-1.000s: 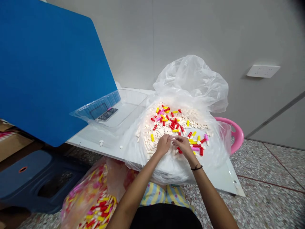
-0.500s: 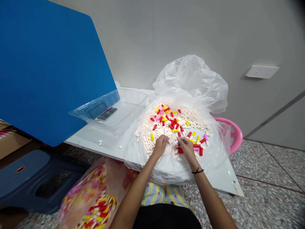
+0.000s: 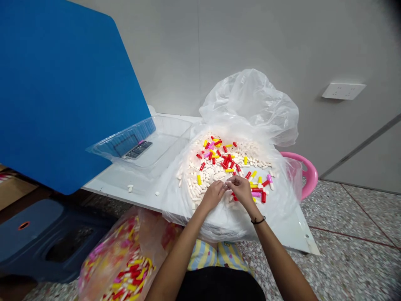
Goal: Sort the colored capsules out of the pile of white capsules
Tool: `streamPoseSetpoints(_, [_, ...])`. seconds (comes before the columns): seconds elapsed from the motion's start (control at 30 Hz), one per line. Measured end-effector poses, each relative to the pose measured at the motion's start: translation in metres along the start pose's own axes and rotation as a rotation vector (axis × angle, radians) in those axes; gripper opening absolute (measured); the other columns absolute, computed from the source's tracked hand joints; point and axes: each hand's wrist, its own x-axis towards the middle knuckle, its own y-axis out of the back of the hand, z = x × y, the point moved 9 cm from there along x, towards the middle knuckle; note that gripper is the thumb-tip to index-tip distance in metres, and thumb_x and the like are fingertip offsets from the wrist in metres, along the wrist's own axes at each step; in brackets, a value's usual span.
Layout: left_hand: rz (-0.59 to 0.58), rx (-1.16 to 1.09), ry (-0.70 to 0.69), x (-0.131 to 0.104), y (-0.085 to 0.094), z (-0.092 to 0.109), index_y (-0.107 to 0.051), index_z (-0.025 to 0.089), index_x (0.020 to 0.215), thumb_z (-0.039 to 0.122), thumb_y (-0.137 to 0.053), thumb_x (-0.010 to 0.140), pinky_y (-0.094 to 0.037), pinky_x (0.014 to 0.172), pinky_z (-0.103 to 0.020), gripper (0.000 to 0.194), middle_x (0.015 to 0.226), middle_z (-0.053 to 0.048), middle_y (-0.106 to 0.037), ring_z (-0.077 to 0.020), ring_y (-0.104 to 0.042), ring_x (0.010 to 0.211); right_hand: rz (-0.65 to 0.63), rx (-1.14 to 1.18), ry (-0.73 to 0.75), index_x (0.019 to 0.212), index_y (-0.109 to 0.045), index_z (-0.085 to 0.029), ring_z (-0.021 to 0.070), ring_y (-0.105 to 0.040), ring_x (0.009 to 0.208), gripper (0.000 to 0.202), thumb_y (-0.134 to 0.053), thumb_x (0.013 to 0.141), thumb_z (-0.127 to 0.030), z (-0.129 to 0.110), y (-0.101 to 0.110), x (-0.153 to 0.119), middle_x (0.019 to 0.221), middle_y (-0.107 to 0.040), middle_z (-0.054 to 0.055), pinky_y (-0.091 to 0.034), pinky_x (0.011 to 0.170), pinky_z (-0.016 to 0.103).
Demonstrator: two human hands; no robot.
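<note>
My left hand (image 3: 214,195) and my right hand (image 3: 242,190) meet fingertip to fingertip over an open clear plastic bag (image 3: 184,167) on the table. Both are closed in a pinch around a small white piece (image 3: 226,184), mostly hidden by the fingers. Behind them in the bag lies a heap of white capsule-shaped pieces (image 3: 200,190). Red tubular caps (image 3: 225,163), yellow caps (image 3: 199,179) and pink caps (image 3: 270,179) are scattered on top. Just right of my right hand, several white pieces with coloured caps lie together.
A clear plastic tray (image 3: 156,156) stands left on the white table (image 3: 109,184), near a blue board (image 3: 62,96). Below hangs a bag of coloured pieces (image 3: 134,271), beside a dark blue stool (image 3: 37,238). A pink rounded seat edge (image 3: 310,177) shows at right.
My right hand has moved left and slightly up, and its fingertips now meet those of my left hand. My left hand has shifted slightly right. The view has moved a little.
</note>
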Motion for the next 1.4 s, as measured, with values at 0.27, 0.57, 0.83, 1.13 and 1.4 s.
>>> streamPoseSetpoints(0.27, [-0.041, 0.054, 0.045, -0.002, -0.008, -0.007, -0.058, 0.020, 0.081, 0.034, -0.046, 0.089, -0.040, 0.070, -0.027, 0.020, 0.081, -0.003, -0.061, -0.0179, -0.056, 0.079, -0.112, -0.054, -0.012, 0.064, -0.064, -0.017, 0.0176, -0.061, 0.059, 0.017, -0.069, 0.066, -0.033, 0.001, 0.007, 0.005, 0.064, -0.067, 0.005, -0.048, 0.056, 0.029])
streamPoseSetpoints(0.57, [-0.039, 0.031, 0.068, -0.002, -0.007, -0.009, -0.059, 0.020, 0.088, 0.030, -0.043, 0.091, -0.040, 0.072, -0.026, 0.019, 0.084, -0.002, -0.064, -0.0169, -0.058, 0.081, -0.085, -0.019, -0.054, 0.066, -0.063, -0.016, 0.0188, -0.063, 0.061, 0.026, -0.073, 0.064, -0.041, 0.009, 0.008, -0.001, 0.068, -0.068, 0.006, -0.052, 0.058, 0.031])
streamPoseSetpoints(0.83, [-0.078, 0.164, 0.047, -0.002, -0.012, -0.009, -0.058, 0.019, 0.088, 0.026, -0.046, 0.089, -0.039, 0.071, -0.025, 0.014, 0.084, -0.003, -0.062, -0.0175, -0.057, 0.081, -0.116, 0.002, -0.107, 0.064, -0.061, -0.018, 0.0189, -0.064, 0.060, 0.028, -0.074, 0.063, -0.042, 0.016, 0.001, -0.008, 0.063, -0.067, 0.005, -0.051, 0.057, 0.030])
streamPoseSetpoints(1.13, [0.033, -0.026, 0.133, -0.001, -0.001, -0.015, -0.054, 0.019, 0.087, 0.020, -0.040, 0.089, -0.039, 0.066, -0.025, 0.014, 0.078, -0.002, -0.063, -0.0161, -0.059, 0.073, -0.189, 0.092, -0.102, 0.067, -0.061, -0.017, 0.0162, -0.062, 0.057, 0.025, -0.073, 0.066, -0.039, 0.013, -0.016, 0.004, 0.061, -0.066, 0.003, -0.050, 0.057, 0.028])
streamPoseSetpoints(1.4, [0.150, -0.300, 0.262, -0.003, 0.011, -0.022, -0.046, 0.022, 0.101, 0.029, -0.040, 0.090, -0.040, 0.064, -0.024, 0.014, 0.068, 0.003, -0.063, -0.0140, -0.059, 0.061, -0.024, 0.173, -0.117, 0.070, -0.061, -0.018, 0.0157, -0.060, 0.056, 0.024, -0.072, 0.067, -0.040, 0.036, -0.005, 0.000, 0.060, -0.064, 0.001, -0.050, 0.055, 0.028])
